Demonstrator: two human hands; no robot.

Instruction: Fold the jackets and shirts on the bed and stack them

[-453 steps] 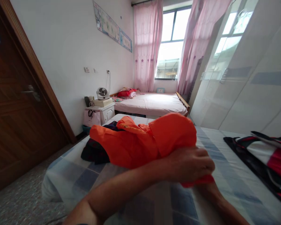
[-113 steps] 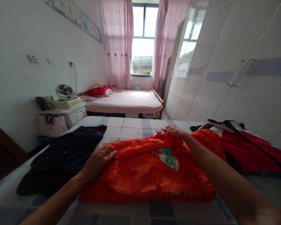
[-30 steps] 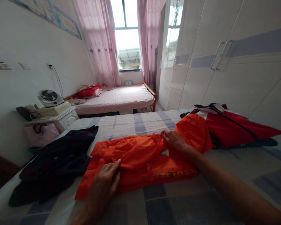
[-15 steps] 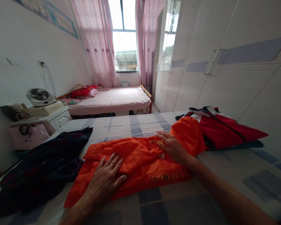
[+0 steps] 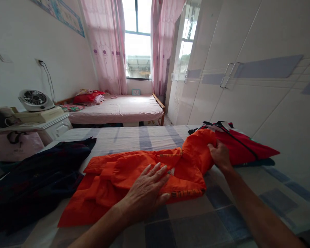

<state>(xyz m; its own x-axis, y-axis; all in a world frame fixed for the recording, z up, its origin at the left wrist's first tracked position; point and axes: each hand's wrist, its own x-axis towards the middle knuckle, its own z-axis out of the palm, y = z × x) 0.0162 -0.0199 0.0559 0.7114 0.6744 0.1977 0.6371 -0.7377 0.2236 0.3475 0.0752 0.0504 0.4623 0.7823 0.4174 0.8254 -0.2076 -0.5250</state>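
Note:
An orange hooded jacket [image 5: 129, 168] lies folded lengthwise on the bed, its hood [image 5: 197, 148] to the right and its hem to the left. My left hand [image 5: 150, 186] rests flat on the jacket's middle, fingers spread, close to a small white logo. At the hood's right edge, my right hand [image 5: 219, 153] has its fingers closed on the orange cloth. Just past that hand is a stack of folded clothes with a red garment [image 5: 244, 144] on top. To the left, a dark garment [image 5: 41, 179] is spread loosely near the jacket's hem.
A checked sheet [image 5: 191, 227] covers the bed. Beyond it stand a second bed [image 5: 119, 108] with pink bedding and a window with pink curtains. White wardrobes [image 5: 222, 103] line the right side. At left, a fan [image 5: 36, 100] sits above a white cabinet [image 5: 58, 127].
My left hand has slid right across the jacket to its middle. My right hand has moved from the jacket's chest to the hood's edge and closed on it. The view has shifted slightly.

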